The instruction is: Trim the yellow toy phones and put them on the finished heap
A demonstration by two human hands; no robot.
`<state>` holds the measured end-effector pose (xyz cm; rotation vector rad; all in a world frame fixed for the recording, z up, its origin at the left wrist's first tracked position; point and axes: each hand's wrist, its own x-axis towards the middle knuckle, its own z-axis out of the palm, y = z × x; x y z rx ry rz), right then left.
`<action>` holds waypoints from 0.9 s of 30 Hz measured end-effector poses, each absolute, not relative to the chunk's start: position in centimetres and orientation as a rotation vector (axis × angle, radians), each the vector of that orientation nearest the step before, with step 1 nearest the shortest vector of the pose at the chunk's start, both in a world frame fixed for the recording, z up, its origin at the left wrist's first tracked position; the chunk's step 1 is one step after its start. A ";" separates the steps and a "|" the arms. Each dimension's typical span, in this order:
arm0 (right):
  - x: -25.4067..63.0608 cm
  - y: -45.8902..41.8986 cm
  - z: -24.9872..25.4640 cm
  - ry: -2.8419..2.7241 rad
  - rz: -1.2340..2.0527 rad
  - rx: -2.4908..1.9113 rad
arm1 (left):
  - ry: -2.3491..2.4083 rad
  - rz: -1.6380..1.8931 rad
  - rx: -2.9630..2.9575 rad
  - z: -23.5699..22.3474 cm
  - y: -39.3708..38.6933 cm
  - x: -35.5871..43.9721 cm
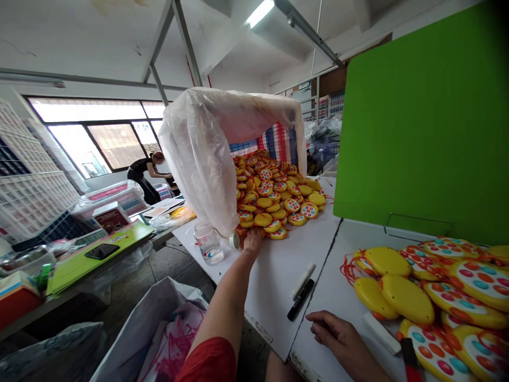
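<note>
A large clear plastic bag (207,154) stands lifted over a heap of yellow round toys with coloured dots (278,196) that spills out on the white table (274,265). My left hand (253,240) is stretched out to the bag's lower edge at the foot of the heap; its fingers are hidden there. Near the table's front edge my right hand (338,339) lies palm down with its fingers loosely apart and nothing in it. It rests close to a black marker (300,300) and a white marker (303,280).
More yellow toys (429,302) are piled at the right below a green divider panel (421,122). A small clear jar (209,242) stands by the bag. A phone (101,250) lies on the left bench. A person (147,172) bends by the windows. An open bag (159,329) is on the floor.
</note>
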<state>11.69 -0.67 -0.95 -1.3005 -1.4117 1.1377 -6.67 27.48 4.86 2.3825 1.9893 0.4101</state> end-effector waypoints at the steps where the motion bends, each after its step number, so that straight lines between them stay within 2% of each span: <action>1: 11.7 -0.6 -1.1 -1.404 1.148 -1.285 | 1.972 0.435 2.359 5.1 27.5 -6.9; 10: 11.8 -0.7 -1.0 -1.430 1.107 -1.267 | 1.665 0.823 1.933 5.4 24.1 -8.1; 16: 11.8 -0.7 -0.8 -1.312 1.091 -1.207 | 1.216 1.108 1.410 4.7 18.8 -6.9; 27: 11.8 -0.8 -0.2 -1.252 1.101 -1.225 | 0.727 1.130 0.834 4.0 14.0 -6.5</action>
